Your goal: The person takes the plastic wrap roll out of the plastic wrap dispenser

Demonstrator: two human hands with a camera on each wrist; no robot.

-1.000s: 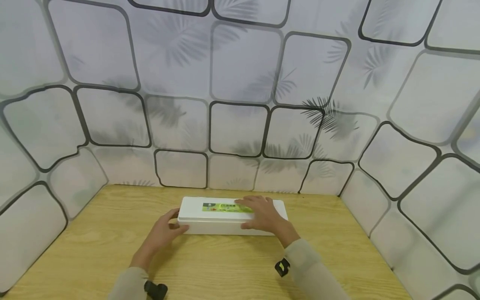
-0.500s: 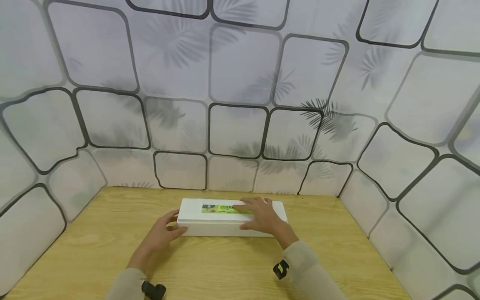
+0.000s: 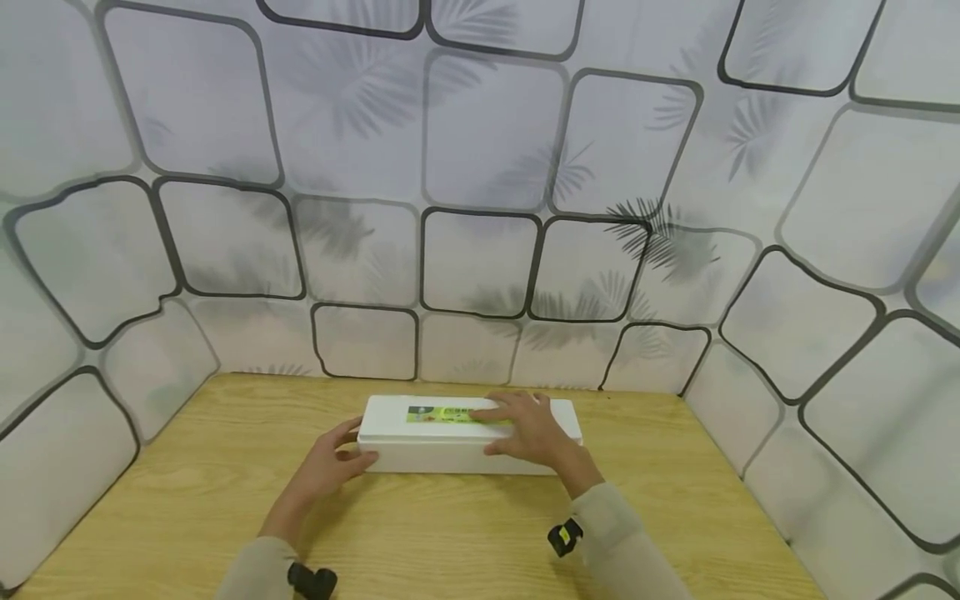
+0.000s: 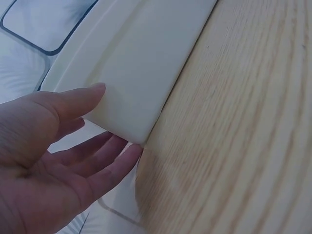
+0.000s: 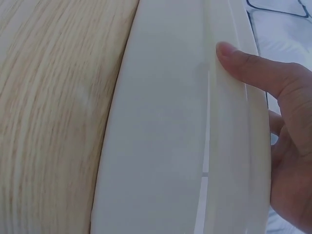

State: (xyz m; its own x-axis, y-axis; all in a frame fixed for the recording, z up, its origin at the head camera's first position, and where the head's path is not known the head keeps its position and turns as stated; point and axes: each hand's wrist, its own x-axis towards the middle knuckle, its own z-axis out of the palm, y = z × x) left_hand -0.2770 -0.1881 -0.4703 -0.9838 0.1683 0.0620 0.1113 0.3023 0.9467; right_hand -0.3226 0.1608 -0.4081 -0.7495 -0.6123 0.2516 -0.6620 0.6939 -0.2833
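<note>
A long white box with a fitted white lid lies across the table. On the lid is a green and yellow label, partly covered by my right hand. My left hand holds the box's left end, thumb on the front face and fingers around the end near the bottom corner. My right hand grips the lid right of its middle, thumb on the front edge and fingers spread over the top. The right wrist view shows a narrow bright gap between lid and box.
The box rests on a light wood-grain table. Pale wallpaper-like sheeting with dark rounded outlines and leaf shapes rises behind the table and along both sides. Small black devices sit at the left wrist and right wrist.
The right end of the lid has risen and shifted right a little, with my right hand still on it. My left hand keeps its place at the box's left end.
</note>
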